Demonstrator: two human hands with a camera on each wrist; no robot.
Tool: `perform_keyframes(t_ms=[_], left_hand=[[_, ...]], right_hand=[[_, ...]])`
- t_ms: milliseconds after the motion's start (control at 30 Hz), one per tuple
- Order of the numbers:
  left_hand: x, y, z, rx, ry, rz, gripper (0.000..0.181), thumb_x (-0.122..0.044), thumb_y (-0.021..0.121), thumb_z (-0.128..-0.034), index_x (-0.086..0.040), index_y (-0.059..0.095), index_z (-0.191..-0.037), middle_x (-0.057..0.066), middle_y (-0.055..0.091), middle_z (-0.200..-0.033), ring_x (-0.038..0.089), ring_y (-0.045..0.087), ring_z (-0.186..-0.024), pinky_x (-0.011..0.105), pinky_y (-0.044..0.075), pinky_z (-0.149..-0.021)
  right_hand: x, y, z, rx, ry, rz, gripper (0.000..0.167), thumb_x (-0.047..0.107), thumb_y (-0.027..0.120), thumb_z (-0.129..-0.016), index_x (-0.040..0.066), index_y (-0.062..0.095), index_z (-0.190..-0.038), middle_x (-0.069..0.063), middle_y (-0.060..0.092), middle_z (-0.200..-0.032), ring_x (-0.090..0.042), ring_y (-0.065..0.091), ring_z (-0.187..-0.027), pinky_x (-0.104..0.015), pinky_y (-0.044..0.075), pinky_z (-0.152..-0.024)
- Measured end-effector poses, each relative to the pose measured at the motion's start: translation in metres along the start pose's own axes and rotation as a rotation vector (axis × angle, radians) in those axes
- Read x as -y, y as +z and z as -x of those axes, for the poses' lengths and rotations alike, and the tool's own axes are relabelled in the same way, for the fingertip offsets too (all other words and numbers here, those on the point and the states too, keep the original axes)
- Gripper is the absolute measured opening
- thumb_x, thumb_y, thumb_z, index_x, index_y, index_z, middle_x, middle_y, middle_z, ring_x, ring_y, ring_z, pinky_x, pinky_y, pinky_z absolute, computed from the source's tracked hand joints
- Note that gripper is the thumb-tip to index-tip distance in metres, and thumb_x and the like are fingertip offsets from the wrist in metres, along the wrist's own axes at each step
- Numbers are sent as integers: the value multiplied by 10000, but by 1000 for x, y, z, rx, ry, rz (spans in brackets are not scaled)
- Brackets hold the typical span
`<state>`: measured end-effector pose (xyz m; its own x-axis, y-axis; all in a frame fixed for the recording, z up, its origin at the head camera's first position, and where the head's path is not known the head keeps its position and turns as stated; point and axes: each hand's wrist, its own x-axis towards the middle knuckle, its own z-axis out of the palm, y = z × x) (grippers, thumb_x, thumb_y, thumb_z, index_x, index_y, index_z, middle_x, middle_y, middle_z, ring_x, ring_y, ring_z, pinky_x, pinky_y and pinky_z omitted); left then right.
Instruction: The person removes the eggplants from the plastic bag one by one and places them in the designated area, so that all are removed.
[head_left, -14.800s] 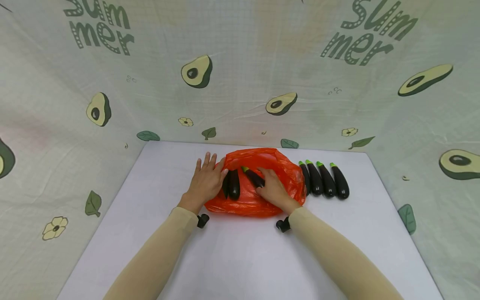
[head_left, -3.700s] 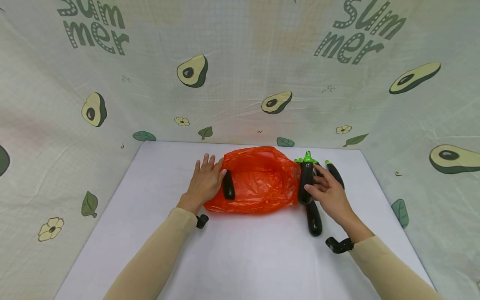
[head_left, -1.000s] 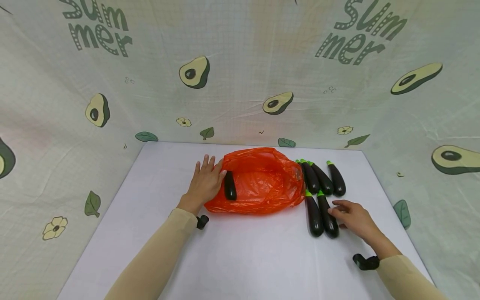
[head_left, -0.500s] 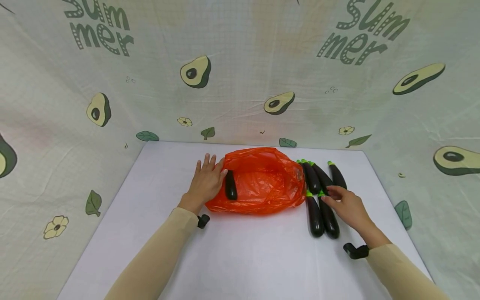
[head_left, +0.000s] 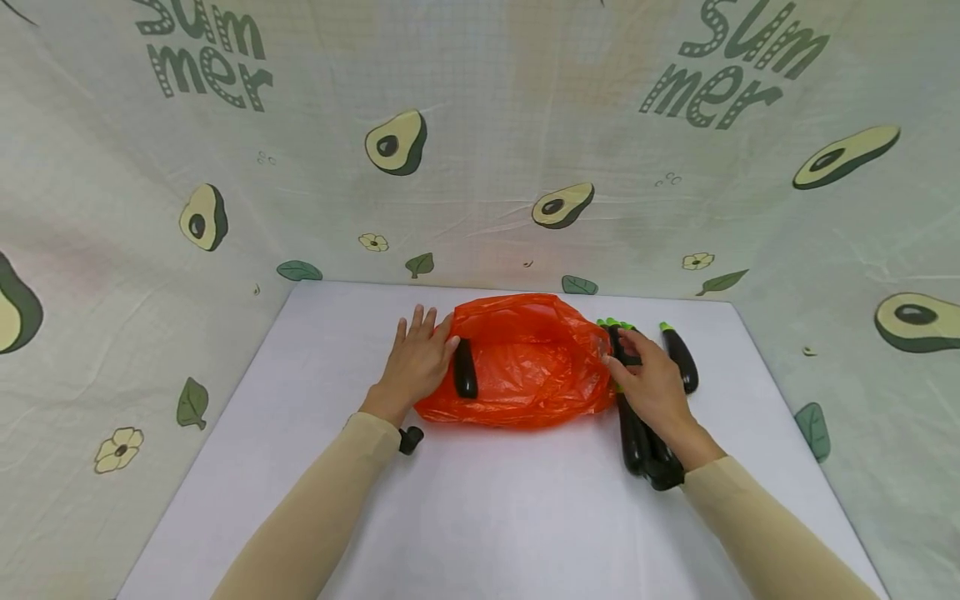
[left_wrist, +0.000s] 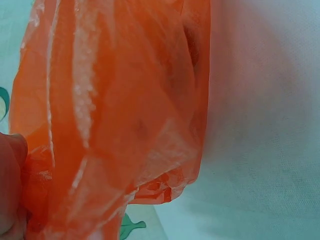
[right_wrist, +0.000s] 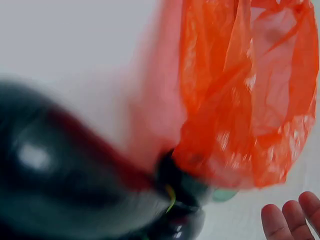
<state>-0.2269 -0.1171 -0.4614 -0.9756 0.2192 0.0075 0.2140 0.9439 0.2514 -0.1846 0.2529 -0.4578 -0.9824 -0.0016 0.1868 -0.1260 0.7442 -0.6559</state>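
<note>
A red plastic bag [head_left: 525,367] lies with its mouth facing up, and a dark eggplant [head_left: 465,369] shows inside its left part. My left hand [head_left: 412,362] rests at the bag's left rim, fingers straight and thumb over the edge. In the left wrist view, the bag's wall [left_wrist: 125,100] fills much of the frame. At the bag's right edge, my right hand [head_left: 648,383] reaches over the back eggplants and hides most of them. Its straight fingertips [right_wrist: 294,220] show in the right wrist view, apart from the bag. A front eggplant [head_left: 632,437] lies beside another, partly covered by the wrist camera.
One eggplant [head_left: 680,358] lies separately at the right of the back row. The white table [head_left: 480,517] ends at a cloth backdrop [head_left: 480,167] printed with avocados.
The right hand has moved up and left from beside the front eggplants to the back row. Earlier it held an eggplant; fewer eggplants show in the bag than at first. Left hand unmoved.
</note>
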Motion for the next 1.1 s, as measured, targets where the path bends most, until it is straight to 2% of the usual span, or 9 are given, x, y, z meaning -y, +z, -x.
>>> perform_keyframes(t_ms=[267,467,767,867,1100], left_hand=[[-1,1,-2,-5,0,-3,627,-466,339,-1142,-180,259,-1694,171,198,-1757,371,27,-1651,588,32,-1319],[-2,1,-3,1,-4,-18,630,-477,322,-1141,-191,246,-1698,162,189,-1761,363,23,-1652,580,26,-1319],[-2,1,-5,-4,-9,-20,626,-477,313,-1142,-185,261,-1694,165,199,-1758,362,26,-1652,588,49,-1321],[-1,2,-5,1,-14,-15,627,-473,319,-1143,-186,252,-1696,167,191,-1760,363,17,-1652,588,38,-1320],[1,0,-6,-4,-18,-14,618,-459,336,-1145,-183,264,-1693,174,205,-1755,370,25,-1651,595,40,-1318]], right_hand=[[22,22,-8,10,-1,-19,591,253,686,-1044,46,478,-1557,-230,609,-1405,-403,679,-1169,-544,596,-967],[38,36,-13,48,-2,-78,598,250,689,-1043,61,466,-1565,-201,579,-1461,-394,634,-1245,-533,588,-998],[66,63,-19,100,-29,-69,598,275,704,-1029,71,486,-1547,-174,570,-1497,-376,577,-1325,-538,546,-1074],[76,75,-21,123,-23,-80,598,288,708,-1026,84,490,-1545,-158,567,-1505,-366,576,-1337,-538,523,-1105],[98,112,-28,209,3,-102,606,301,719,-1018,99,491,-1542,-143,594,-1464,-353,600,-1304,-522,554,-1067]])
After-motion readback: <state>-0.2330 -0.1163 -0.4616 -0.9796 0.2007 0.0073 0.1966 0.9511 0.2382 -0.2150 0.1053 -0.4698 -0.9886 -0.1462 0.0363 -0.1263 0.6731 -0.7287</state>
